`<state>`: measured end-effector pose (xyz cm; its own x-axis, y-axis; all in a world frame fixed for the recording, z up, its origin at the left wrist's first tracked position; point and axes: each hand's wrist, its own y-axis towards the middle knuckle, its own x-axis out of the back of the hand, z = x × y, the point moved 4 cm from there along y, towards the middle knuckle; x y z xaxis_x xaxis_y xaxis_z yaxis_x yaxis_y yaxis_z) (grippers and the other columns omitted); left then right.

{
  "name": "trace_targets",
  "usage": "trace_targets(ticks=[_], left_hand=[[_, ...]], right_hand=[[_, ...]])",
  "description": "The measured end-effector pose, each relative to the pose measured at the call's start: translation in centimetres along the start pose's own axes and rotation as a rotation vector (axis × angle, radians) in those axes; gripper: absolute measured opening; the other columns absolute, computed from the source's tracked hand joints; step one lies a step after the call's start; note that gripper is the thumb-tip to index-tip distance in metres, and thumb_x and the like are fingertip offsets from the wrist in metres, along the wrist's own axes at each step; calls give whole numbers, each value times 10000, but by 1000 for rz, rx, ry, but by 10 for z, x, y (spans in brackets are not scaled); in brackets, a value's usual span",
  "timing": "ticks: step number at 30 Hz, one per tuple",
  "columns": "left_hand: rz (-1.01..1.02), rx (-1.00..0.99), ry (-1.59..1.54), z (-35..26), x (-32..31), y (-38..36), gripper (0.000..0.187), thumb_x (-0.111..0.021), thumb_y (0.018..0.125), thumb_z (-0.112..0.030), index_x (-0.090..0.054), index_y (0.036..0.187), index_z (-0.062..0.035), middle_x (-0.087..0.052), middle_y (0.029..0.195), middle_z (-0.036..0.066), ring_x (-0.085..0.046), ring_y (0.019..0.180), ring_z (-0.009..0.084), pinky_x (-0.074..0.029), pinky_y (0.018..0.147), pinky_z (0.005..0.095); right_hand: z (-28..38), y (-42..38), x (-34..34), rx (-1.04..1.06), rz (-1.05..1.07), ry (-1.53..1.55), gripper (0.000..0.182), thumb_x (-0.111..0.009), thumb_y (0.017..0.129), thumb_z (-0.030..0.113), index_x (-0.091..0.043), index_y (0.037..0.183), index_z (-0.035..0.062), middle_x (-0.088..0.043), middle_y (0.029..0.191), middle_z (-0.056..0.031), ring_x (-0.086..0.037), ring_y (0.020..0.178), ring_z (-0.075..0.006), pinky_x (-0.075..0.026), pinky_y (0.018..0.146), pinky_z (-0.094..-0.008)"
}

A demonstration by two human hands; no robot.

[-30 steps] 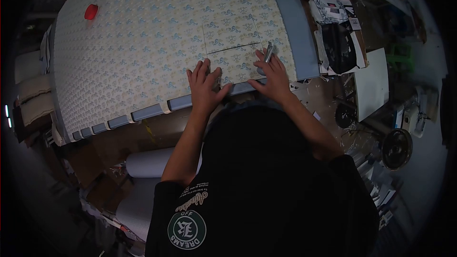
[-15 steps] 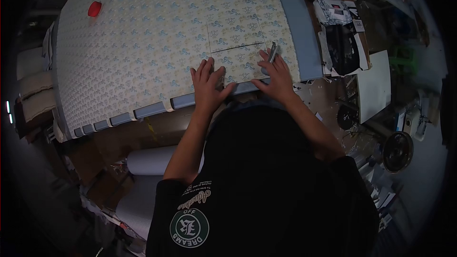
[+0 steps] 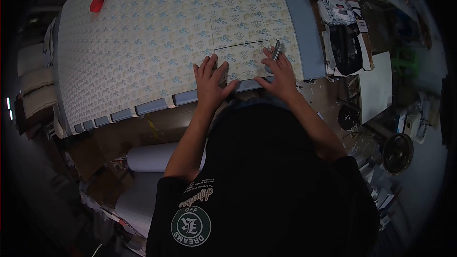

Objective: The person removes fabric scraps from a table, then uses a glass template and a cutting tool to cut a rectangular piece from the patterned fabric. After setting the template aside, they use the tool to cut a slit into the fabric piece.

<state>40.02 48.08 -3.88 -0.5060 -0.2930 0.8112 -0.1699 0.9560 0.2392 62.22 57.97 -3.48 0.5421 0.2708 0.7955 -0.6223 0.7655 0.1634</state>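
Patterned cloth (image 3: 157, 33), cream with small blue and tan motifs, lies spread over a large blue-grey table. Thin dark lines, like cuts, mark out a rectangular piece (image 3: 240, 28) near the front right. My left hand (image 3: 209, 83) rests on the cloth at the table's front edge, left of that piece, its fingers spread. On the right side, my right hand (image 3: 282, 78) presses down at the same edge. Tucked between its fingers is a slim, silver-ended tool that looks like a utility knife (image 3: 276, 50); its lower part is partly hidden by the hand.
A red round object (image 3: 96, 4) sits on the cloth at the far left. The blue table border (image 3: 307, 24) runs along the right. Beyond it are a black and white bag (image 3: 342, 43) and a white board (image 3: 376, 85). Large rolls (image 3: 154, 158) lie beneath the front edge.
The view has shifted slightly, so the table and both hands appear a little to the right. Both hands keep nearly the same pose on the cloth, the tool still in the right one.
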Motion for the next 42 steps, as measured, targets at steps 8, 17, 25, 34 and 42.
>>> trace_targets(ticks=[8,17,25,34,42], left_hand=[[-10,3,-2,0,0,0,575,-872,725,-401,-721,1203,-119,-519,1486,161,-424,1417,401,-225,1154,696],[6,19,-6,0,0,0,577,-875,722,-395,-721,1205,-118,-515,1499,160,-421,1421,401,-224,1156,694],[5,15,-5,0,-1,0,585,-875,721,-396,-719,1213,-121,-513,1502,161,-424,1415,405,-224,1152,699],[6,17,-16,2,-1,0,600,-875,711,-406,-716,1217,-126,-517,1492,155,-420,1416,404,-216,1159,694],[8,17,-21,0,0,0,599,-870,717,-415,-713,1217,-125,-513,1491,154,-412,1422,403,-210,1169,684]], right_hand=[[0,1,1,10,-19,11,530,-856,776,324,-599,1187,108,-508,1542,-98,-384,1479,-348,-306,1201,-521],[-1,0,-1,9,-6,22,521,-850,795,327,-593,1195,113,-508,1540,-98,-378,1484,-337,-304,1201,-508],[-2,-1,-1,13,-9,5,528,-849,796,332,-592,1200,109,-506,1541,-100,-375,1485,-339,-300,1203,-508],[0,1,0,-15,15,-2,512,-846,800,329,-596,1189,110,-497,1550,-104,-373,1483,-349,-282,1214,-518],[0,1,1,-13,14,-3,515,-848,798,322,-592,1190,106,-507,1541,-112,-381,1476,-355,-288,1209,-513]])
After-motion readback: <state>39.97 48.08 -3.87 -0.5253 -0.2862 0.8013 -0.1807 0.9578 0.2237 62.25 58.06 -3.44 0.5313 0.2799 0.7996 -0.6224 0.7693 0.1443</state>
